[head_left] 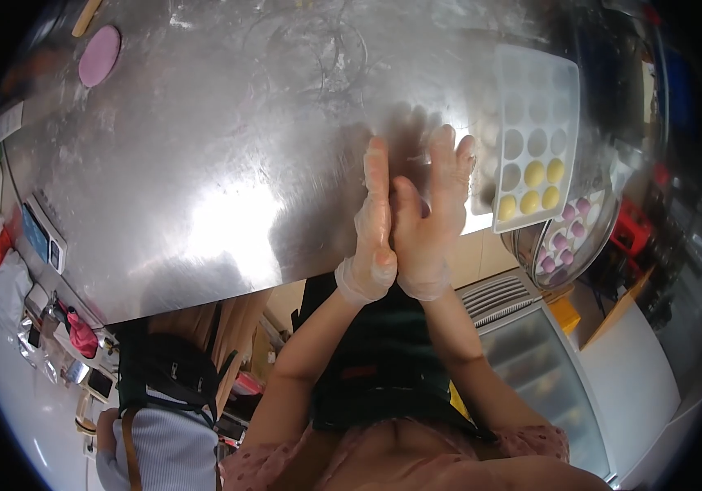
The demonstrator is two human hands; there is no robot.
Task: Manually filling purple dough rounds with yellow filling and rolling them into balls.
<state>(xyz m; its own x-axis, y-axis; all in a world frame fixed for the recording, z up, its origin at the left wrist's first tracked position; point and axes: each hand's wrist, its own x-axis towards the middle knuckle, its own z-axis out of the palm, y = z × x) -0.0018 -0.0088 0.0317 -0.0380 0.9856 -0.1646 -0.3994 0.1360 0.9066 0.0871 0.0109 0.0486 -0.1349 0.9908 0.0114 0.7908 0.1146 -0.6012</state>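
My left hand (373,217) and my right hand (434,217), both in clear thin gloves, are raised over the near edge of the steel table (146,164). Their palms face each other, with the heels close together and the fingers stretched upward. I see nothing held between them, though the narrow gap at the heels is partly hidden. Just right of my right hand lies a translucent tray (505,74) with round hollows. Several yellow balls (533,173) sit in its nearest hollows, while the farther hollows hold none.
Beyond the tray stands a clear round bowl (610,237) with purple-and-white pieces (560,240). A purple disc (99,56) and a wooden stick (85,16) lie far left. A scale-like device (43,234) is at the left edge. Someone in a striped garment (172,446) is at lower left.
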